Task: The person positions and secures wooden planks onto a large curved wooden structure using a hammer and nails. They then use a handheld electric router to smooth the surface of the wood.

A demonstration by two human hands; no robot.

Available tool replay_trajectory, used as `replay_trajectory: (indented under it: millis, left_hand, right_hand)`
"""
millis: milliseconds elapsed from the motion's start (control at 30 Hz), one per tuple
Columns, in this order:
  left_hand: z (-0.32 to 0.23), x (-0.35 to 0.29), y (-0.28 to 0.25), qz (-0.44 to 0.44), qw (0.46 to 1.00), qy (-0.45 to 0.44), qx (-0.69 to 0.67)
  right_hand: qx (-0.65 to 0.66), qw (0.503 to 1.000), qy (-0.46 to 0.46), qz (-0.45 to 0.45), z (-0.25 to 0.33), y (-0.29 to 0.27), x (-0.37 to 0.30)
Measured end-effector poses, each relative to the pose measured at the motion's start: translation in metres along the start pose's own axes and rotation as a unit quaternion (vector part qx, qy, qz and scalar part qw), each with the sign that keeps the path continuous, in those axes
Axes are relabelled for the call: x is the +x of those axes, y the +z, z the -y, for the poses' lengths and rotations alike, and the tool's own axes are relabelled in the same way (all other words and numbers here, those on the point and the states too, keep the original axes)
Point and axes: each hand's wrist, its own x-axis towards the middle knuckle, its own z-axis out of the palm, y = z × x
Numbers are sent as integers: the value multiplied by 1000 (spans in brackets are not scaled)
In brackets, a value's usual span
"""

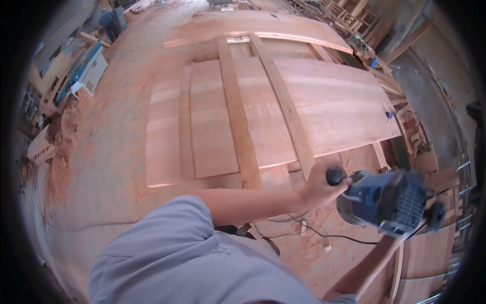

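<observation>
A blue and dark grey router (379, 197) with a grilled motor end is in the air at the right, tilted and slightly blurred. My left hand (322, 183) is closed around one of its black side knobs (334, 175). The opposite black knob (436, 216) sticks out at the far right. My right forearm (372, 268) rises to the router's underside; the tool hides the right hand and its fingers. Beyond the router lie large pale wood panels (329, 101), with two long boards (234, 101) across them.
A black cord (344, 236) trails over the dusty floor (111, 137) below the router. Another wide panel (253, 25) lies farther back. Stacked timber (415, 137) lines the right side. At the left stand a blue-topped machine table (86, 76) and, farther off, another person (108, 23).
</observation>
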Motion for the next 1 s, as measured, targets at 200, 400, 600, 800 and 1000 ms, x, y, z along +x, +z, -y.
replay_trajectory:
  millis: [200, 400, 600, 800, 1000]
  left_hand:
    - [32, 53, 11, 3, 972, -87, -217]
    - [24, 202, -37, -51, 986, 117, -106]
    - [63, 347, -141, -134, 940, 310, 42]
    - [79, 406, -278, -130, 952, 184, 205]
    - [132, 412, -417, -198, 956, 112, 186]
  right_hand:
    - [-463, 842, -265, 82, 35, 19, 95]
    - [-371, 889, -265, 42, -30, 105, 192]
    - [-243, 938, -224, 106, -183, 207, 286]
    - [-150, 952, -172, 206, -368, 308, 326]
    - [-206, 956, 29, 208, -528, 407, 237]
